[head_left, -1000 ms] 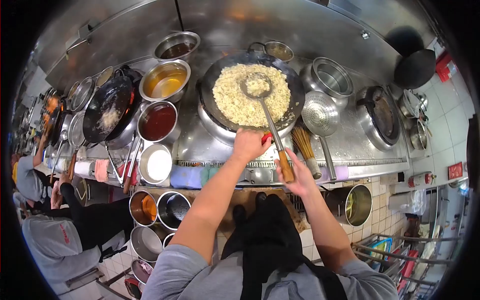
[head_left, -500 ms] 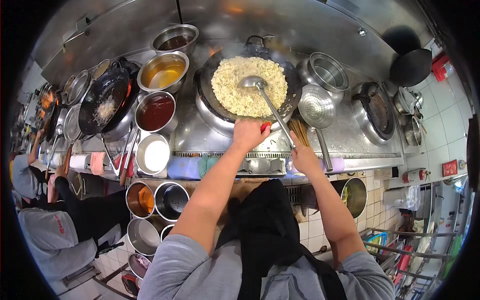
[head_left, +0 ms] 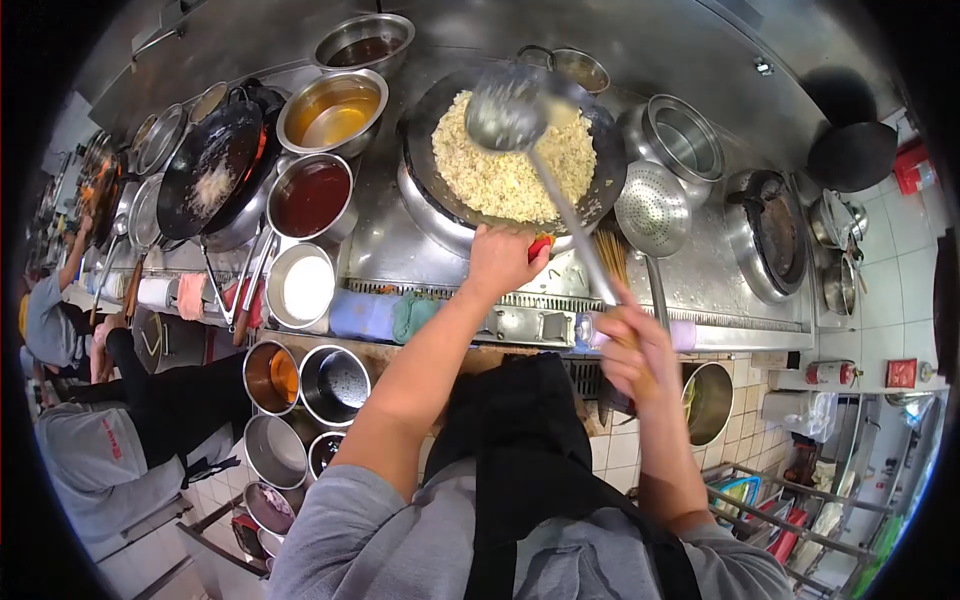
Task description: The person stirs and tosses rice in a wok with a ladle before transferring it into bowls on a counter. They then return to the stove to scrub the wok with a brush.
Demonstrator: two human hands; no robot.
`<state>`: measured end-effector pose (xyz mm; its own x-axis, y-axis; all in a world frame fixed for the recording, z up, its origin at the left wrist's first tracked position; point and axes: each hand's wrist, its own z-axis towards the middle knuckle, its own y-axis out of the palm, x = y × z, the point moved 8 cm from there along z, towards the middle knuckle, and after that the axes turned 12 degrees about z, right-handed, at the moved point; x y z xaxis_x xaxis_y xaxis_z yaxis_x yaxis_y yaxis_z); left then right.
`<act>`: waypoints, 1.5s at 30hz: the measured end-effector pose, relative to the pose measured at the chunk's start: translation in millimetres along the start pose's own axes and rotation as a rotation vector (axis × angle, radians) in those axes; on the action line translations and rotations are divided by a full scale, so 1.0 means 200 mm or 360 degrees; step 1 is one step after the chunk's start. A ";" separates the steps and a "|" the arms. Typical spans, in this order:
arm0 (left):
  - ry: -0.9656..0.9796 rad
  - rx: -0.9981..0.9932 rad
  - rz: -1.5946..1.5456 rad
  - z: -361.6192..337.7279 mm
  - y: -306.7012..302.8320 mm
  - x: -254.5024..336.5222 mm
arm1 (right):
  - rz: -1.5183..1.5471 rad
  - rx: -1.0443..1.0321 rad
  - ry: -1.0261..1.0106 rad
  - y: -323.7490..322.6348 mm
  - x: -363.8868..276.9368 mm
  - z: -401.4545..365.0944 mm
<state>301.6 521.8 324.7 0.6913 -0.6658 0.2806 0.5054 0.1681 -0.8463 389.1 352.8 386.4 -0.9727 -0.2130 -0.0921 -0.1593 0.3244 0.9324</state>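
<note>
A large black wok (head_left: 604, 185) stands on the burner in front of me, filled with pale yellow fried rice (head_left: 520, 185). My left hand (head_left: 503, 260) is closed at the wok's near edge, where the wok handle would be; a bit of red material (head_left: 541, 246) shows beside the thumb. In my right hand (head_left: 637, 350) is the long handle of a ladle (head_left: 560, 195), with the fingers wrapped round its wooden end. The ladle's bowl, smeared by motion, is raised over the far part of the rice.
Left of the wok stand metal bowls of yellow liquid (head_left: 333, 115), red sauce (head_left: 312, 200) and a white substance (head_left: 302, 287). A perforated skimmer (head_left: 653, 208) and bamboo brush (head_left: 612, 252) lie right. Another black wok (head_left: 215, 165) is further left, near co-workers.
The ladle has lifted off the rice and moved up and away. My right hand has shifted back toward me and slightly right. My left hand keeps its grip at the wok's edge.
</note>
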 end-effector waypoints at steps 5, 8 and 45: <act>-0.0042 -0.0127 0.0038 0.00 0.01 0.00 | -0.0923 0.0499 0.0053 -0.26 -0.24 0.49; -0.0046 -0.0073 0.0085 0.00 0.00 0.00 | -0.2767 0.0370 -0.0514 -0.01 -0.47 0.46; -0.0117 -0.0355 -0.0049 0.01 0.04 -0.03 | -0.1906 -0.0551 -0.1423 0.95 -0.74 0.92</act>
<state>302.7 527.7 317.8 0.7171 -0.6122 0.3331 0.4059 -0.0216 -0.9137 472.2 616.0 513.7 -0.1061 0.4629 -0.8801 -0.9759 0.1212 0.1814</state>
